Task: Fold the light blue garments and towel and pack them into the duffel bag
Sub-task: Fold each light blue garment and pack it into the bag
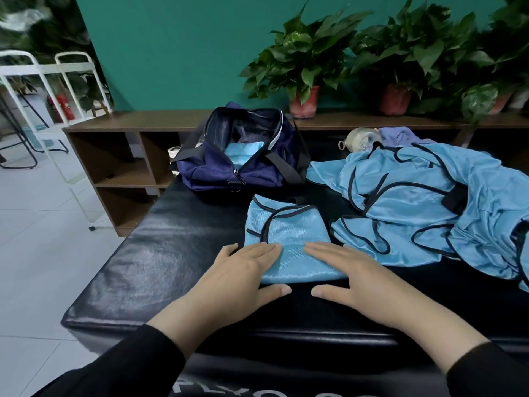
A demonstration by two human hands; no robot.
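A folded garment (pixel 286 236) of light blue mesh with black piping is laid near the front edge of the desk (pixel 160 253), whose top is padded in glossy black. Its near edge is pressed flat by both hands: the left hand (pixel 243 270) and the right hand (pixel 352 273) are spread open, fingers straight on the cloth, thumbs resting on the desk just before it. Part of the fold's front corners is hidden beneath the fingers. At the back edge the navy duffel bag (pixel 229 170) is set with its zip open; a light blue folded piece (pixel 243 151) is seen inside, mostly covered by the bag's walls. Toward the right edge a crumpled pile (pixel 429 202) of the same shiny blue fabric is heaped, cut off by the frame. Behind it a clear rounded bottle (pixel 362 138) and a lilac cloth (pixel 400 136) are partly hidden. White lettering on the desk's front is cut off and cannot be read.
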